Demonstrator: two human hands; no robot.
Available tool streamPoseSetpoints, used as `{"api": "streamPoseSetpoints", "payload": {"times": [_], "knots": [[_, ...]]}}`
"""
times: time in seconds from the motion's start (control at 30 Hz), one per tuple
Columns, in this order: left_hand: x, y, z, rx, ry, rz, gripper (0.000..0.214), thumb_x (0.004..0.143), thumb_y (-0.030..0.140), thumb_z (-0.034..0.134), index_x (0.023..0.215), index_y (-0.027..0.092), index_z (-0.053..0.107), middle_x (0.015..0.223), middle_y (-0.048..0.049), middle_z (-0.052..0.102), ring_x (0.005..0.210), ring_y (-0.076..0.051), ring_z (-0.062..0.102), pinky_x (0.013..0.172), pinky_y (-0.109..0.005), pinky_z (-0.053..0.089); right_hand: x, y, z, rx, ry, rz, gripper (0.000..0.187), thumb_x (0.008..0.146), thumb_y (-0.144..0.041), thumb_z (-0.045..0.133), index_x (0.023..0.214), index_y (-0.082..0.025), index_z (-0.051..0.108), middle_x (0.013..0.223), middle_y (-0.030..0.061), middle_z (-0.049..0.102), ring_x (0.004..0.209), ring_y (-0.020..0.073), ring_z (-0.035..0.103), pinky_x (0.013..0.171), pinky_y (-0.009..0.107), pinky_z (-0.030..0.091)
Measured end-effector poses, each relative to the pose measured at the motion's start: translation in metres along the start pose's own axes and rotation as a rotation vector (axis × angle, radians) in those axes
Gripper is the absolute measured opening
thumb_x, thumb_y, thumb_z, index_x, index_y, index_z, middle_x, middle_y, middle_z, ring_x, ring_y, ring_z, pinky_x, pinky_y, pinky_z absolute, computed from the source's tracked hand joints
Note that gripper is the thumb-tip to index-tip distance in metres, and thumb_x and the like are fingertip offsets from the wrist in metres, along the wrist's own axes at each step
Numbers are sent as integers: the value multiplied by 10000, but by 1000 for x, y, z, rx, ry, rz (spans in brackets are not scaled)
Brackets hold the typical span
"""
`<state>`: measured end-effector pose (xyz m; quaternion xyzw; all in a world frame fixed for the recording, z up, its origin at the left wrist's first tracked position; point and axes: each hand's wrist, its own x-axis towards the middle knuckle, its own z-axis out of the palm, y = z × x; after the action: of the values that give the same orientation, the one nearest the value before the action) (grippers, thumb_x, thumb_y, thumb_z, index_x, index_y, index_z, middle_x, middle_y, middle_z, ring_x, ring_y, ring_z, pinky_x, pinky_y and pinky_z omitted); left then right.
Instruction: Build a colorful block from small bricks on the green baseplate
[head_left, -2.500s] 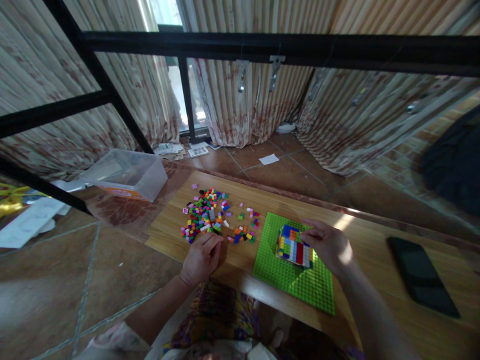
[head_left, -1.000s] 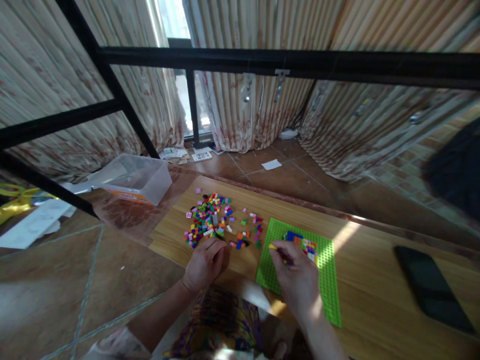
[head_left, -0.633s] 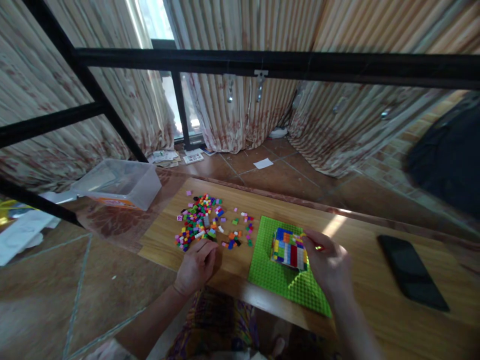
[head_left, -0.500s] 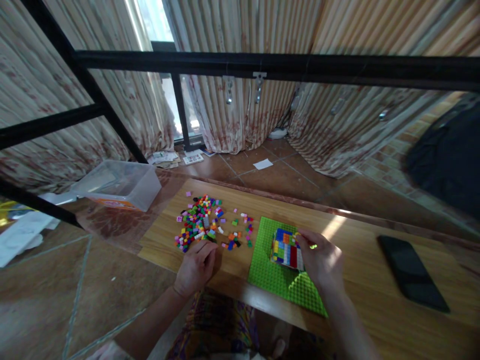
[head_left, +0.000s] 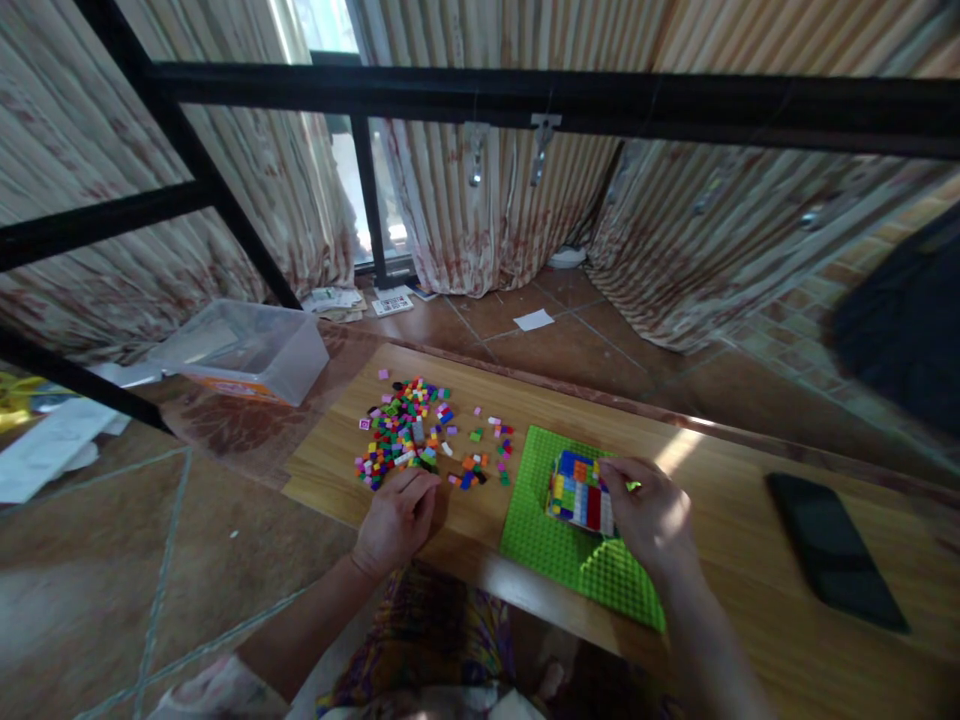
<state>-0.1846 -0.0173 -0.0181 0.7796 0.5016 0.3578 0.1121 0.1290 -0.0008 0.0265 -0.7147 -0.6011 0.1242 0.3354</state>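
Our right hand (head_left: pixel 654 510) is at the toy-brick block (head_left: pixel 577 492) on the green baseplate (head_left: pixel 541 545); our left hand (head_left: pixel 397 520) curls beside loose bricks (head_left: pixel 390 432). We cannot tell if either grips anything.

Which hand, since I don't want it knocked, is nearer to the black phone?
Right. The right hand is at the brick build on the green baseplate, left of the black phone; the left hand is farther left, by the loose bricks.

Studded plastic baseplate (head_left: pixel 536 535), smooth wood-grained tabletop (head_left: pixel 724 520), pleated cloth curtains (head_left: pixel 457 210), seemingly glossy phone (head_left: pixel 836 550)
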Motion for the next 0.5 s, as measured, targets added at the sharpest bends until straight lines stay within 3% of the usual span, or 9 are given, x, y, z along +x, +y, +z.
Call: {"api": "streamPoseSetpoints", "payload": {"times": [0.2, 0.5], "knots": [[0, 1, -1, 7, 3, -5, 166, 903, 146, 470, 944, 196, 624, 880, -49, 650, 835, -153, 616, 756, -271, 523, 3, 0, -2, 113, -31, 111, 355, 771, -470, 534, 769, -184, 744, 761, 66, 730, 622, 187, 636, 569, 284, 479], [0, 1, 0, 7, -9, -11, 167, 900, 143, 475, 966, 186, 623, 886, -54, 649, 841, -160, 612, 762, -278, 520, 11, 6, -2, 217, -93, 199, 275, 700, -416, 618, 792, -196, 753, 755, 36, 741, 645, 186, 665, 585, 272, 505]]}}
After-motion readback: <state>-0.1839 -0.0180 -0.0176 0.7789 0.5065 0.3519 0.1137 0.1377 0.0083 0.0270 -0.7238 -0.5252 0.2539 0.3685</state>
